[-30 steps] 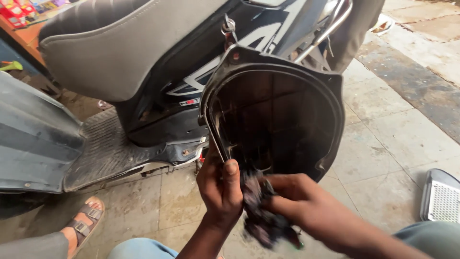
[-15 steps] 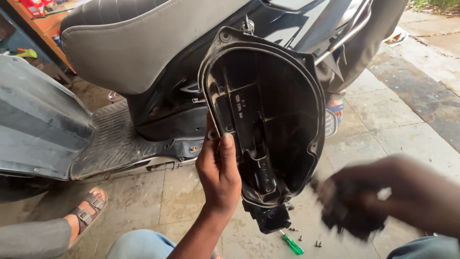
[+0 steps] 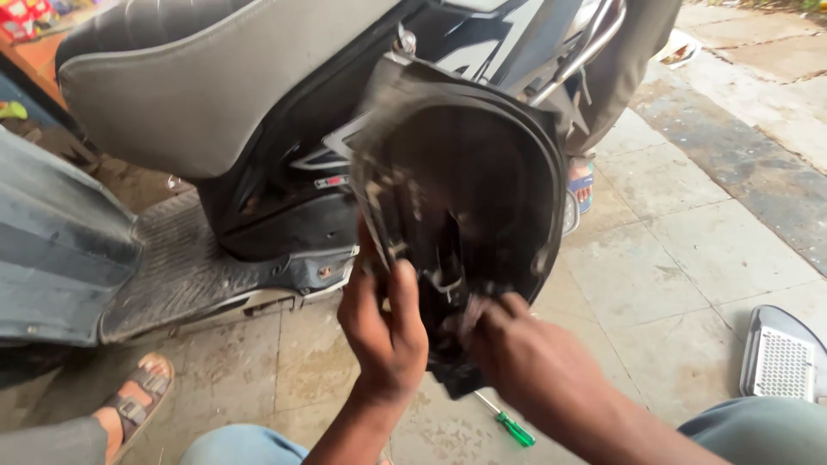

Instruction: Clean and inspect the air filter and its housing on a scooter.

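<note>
I hold a black plastic housing cover (image 3: 491, 172), hollow side towards me, upright in front of a scooter. My left hand (image 3: 383, 331) grips its lower left rim, thumb on the inside. My right hand (image 3: 525, 357) presses into the bottom of the hollow, fingers bunched on a dark rag (image 3: 469, 317) that is blurred and mostly hidden. The cover's lower end is behind both hands.
The scooter's grey seat (image 3: 189, 95) and ribbed footboard (image 3: 185, 267) fill the left. A green-handled screwdriver (image 3: 510, 425) lies on the tiled floor below my hands. A white perforated part (image 3: 782, 362) lies at right. Other people's sandalled feet (image 3: 129, 406) (image 3: 581, 185) stand nearby.
My right hand swung out to the right with the rag, then came back into the bottom of the cover. The left hand has kept its grip while the cover tilted slightly.
</note>
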